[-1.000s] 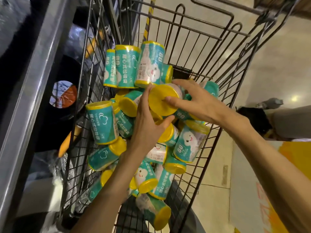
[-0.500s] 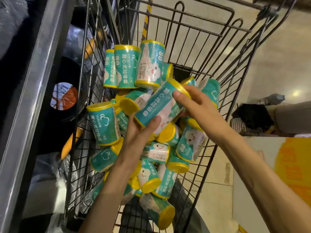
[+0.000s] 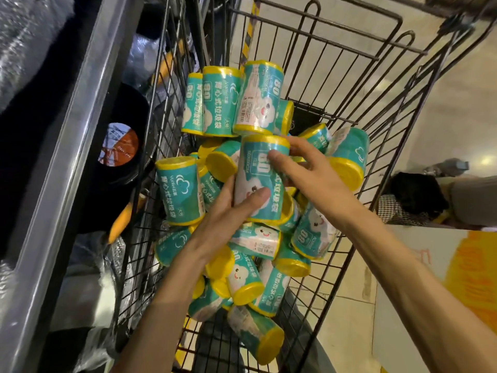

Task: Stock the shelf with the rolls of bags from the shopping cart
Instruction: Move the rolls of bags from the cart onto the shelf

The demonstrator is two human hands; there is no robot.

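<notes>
Currently one teal-labelled cylindrical roll of bags with yellow ends (image 3: 262, 181) is held upright above the heap in the black wire shopping cart (image 3: 357, 84). It is gripped from below by the left hand (image 3: 228, 214), whose thumb lies across the label, and steadied near its top by the right hand (image 3: 304, 170), whose thumb is pressed to the face. The glossy film looks slippery, so the roll could be dropped back into the cart if one hand were released early. The other teal and yellow rolls (image 3: 242, 265) are piled loosely just beneath, and a slide could be started by a brushing wrist. The grey metal shelf edge (image 3: 67, 162) lies close beside the cart on the left, where a hasty lift could be knocked against the wire side.
</notes>
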